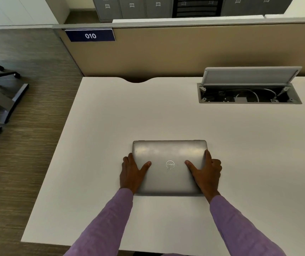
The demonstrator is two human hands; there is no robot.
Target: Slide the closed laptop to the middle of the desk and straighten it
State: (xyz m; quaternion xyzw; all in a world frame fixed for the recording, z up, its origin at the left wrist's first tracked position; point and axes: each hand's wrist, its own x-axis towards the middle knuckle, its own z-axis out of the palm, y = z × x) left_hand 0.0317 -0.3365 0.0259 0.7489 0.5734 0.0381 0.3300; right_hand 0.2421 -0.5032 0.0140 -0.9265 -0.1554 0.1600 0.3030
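Note:
A closed silver laptop [169, 154] lies flat on the white desk [111, 117], its edges roughly parallel to the desk's front edge. My left hand [132, 172] grips its left side, thumb on the lid and fingers along the edge. On the opposite side my right hand [206, 171] holds it the same way, thumb resting on the lid near the round logo. Purple sleeves cover both forearms.
An open cable box [249, 95] with its lid raised is set into the desk at the back right. A tan partition [166, 52] with a "010" sign [90, 35] stands behind. An office chair base [2, 74] is on the floor at left.

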